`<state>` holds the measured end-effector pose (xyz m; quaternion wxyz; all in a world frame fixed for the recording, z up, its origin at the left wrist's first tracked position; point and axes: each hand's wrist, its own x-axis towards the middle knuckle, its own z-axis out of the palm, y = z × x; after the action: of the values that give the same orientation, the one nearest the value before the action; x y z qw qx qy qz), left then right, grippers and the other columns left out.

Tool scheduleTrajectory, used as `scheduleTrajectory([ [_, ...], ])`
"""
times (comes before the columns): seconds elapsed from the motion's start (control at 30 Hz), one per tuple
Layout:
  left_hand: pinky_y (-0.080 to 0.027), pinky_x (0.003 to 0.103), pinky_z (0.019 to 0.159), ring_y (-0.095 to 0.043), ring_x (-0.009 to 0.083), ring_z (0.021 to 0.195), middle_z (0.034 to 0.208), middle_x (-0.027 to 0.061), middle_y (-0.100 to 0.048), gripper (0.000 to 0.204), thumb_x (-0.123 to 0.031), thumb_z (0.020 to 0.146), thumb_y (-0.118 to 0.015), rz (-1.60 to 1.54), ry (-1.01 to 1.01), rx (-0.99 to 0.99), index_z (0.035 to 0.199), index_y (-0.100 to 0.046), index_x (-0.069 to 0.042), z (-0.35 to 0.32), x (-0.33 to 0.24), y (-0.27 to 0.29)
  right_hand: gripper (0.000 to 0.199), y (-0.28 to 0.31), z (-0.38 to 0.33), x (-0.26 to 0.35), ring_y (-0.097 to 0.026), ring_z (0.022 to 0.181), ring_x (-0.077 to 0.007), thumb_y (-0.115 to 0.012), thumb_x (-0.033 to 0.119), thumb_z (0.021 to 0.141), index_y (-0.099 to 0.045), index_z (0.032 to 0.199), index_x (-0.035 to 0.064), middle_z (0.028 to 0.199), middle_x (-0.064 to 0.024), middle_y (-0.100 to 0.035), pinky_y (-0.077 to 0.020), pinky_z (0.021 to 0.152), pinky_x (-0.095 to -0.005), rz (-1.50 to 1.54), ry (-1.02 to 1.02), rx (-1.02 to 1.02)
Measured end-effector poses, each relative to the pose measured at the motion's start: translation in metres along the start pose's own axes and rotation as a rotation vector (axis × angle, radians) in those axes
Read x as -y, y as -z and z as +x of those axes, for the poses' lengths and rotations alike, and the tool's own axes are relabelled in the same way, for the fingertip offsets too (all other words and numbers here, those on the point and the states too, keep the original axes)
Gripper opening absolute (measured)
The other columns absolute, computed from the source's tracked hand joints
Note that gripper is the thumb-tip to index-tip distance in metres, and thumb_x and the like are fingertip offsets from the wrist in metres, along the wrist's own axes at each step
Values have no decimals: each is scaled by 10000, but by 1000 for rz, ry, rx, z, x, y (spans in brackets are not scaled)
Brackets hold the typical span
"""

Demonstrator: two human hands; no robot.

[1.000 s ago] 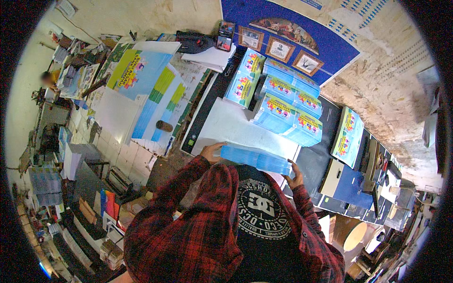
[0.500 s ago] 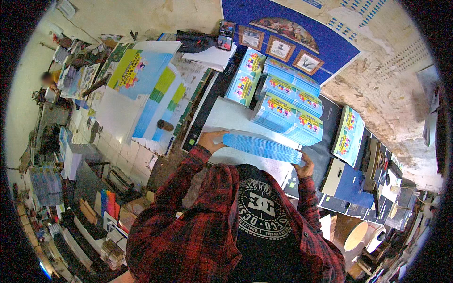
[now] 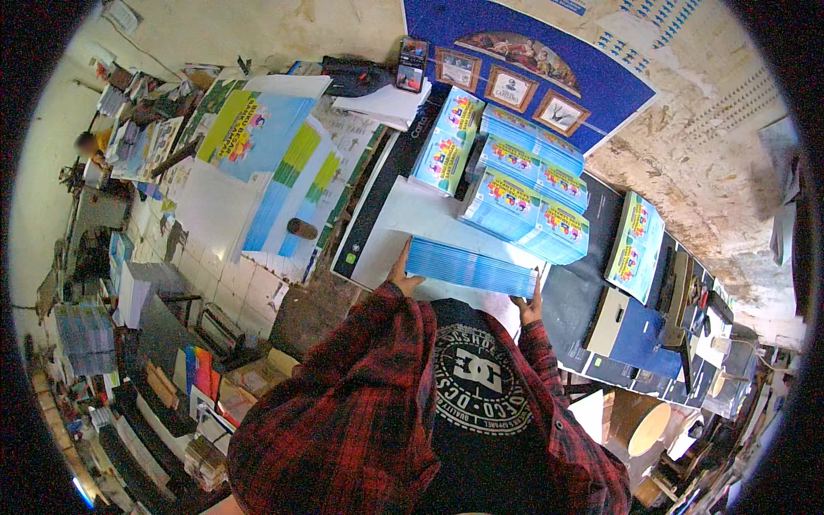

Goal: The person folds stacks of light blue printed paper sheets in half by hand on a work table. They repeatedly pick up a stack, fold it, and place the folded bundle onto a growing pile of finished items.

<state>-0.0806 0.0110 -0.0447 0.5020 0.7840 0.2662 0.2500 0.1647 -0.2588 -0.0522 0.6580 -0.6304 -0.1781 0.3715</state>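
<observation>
A thick stack of blue-edged booklets (image 3: 470, 267) stands on its long side on a pale sheet (image 3: 403, 210), layered edges toward me. My left hand (image 3: 402, 269) holds its left end, fingers along the end and thumb on the near side. At the other end, my right hand (image 3: 530, 300) grips the stack, with fingertips up along the corner. Just beyond it, several tall piles of booklets (image 3: 505, 215) with yellow-and-blue covers stand side by side. Another pile (image 3: 448, 142) lies to their left.
Further right lie a separate pile of booklets (image 3: 635, 245) and a dark blue piece (image 3: 639, 337) on the black mat (image 3: 571, 300). On the left table are large printed sheets (image 3: 257, 129) and a brown cylinder (image 3: 301, 228). A phone (image 3: 412, 64) leans at the back, beside a black bag (image 3: 356, 75).
The stack, fanned and bowed before, is now straight and squared. Both hands have come closer together at its ends; my left hand has shifted right and down, my right slightly left.
</observation>
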Motion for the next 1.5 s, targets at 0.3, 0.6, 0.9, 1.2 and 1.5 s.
scheduleTrajectory([
  [0.3,-371,406,1009,-433,334,1221,1367,203,-376,1060,-228,644,-810,147,208,220,1444,-132,-71,27,-20,26,955,1,10,3,-469,1197,-280,-765,136,709,-166,1453,138,1361,-166,-422,-454,918,-407,-393,32,-129],
  [0.6,-412,415,962,-479,348,1153,1275,202,-431,971,-265,635,-826,188,-6,76,1363,-222,-47,19,-14,16,917,-5,3,25,-519,1139,-266,-780,115,681,-240,1420,69,1319,-173,-459,-479,899,-398,-441,63,-128],
  [0.9,-382,386,996,-438,315,1231,1360,204,-393,982,-160,680,-779,102,16,2,1430,-156,-39,-1,-13,2,901,-7,2,12,-527,1136,-264,-736,45,688,-232,1433,95,1305,-163,-487,-467,921,-388,-319,87,-127],
  [1.2,-338,390,1037,-399,328,1261,1382,226,-361,974,-121,691,-747,87,210,93,1436,-127,-25,19,-46,9,913,-2,8,21,-553,1107,-275,-766,97,682,-246,1432,120,1262,-202,-516,-500,864,-369,-535,201,-220],
  [1.5,-365,423,1010,-396,402,1227,1349,223,-378,959,-184,673,-749,236,-90,209,1429,-173,-58,3,-13,19,996,-13,-19,62,-559,1088,-345,-778,177,647,-189,1449,131,1247,-239,-512,-489,868,-384,-782,261,-81],
])
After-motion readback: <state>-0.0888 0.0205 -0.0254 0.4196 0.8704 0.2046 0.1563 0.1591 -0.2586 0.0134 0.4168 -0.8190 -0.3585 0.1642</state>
